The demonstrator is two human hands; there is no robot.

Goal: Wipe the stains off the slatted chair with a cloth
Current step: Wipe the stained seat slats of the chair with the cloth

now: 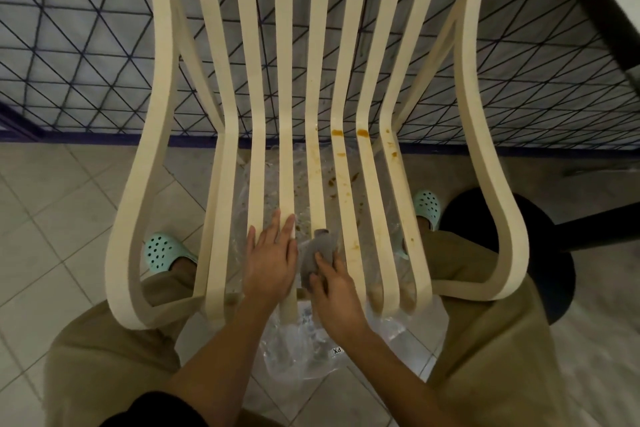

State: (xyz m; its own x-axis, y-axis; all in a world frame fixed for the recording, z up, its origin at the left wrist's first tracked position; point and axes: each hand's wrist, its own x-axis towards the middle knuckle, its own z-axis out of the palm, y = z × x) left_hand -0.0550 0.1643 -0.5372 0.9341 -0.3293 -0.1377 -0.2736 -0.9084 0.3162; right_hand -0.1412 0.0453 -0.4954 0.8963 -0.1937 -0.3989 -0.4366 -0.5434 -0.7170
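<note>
- The right hand (pixel 334 291) grasps the grey cloth (pixel 317 255) on a middle slat of the slatted chair (pixel 133 218); the left hand (pixel 272 260) lies flat, released, beside it.
- The stains (pixel 362 132) sit farther up; short strokes may miss them.
- The cloth could slip between slats onto the plastic sheet (pixel 304 350).

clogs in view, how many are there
2: left clog framed by the left arm loop of the chair; right clog past the rightmost slats, partly hidden.

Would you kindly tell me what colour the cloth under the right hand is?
The cloth is plain grey; the head view shows it best.
</note>
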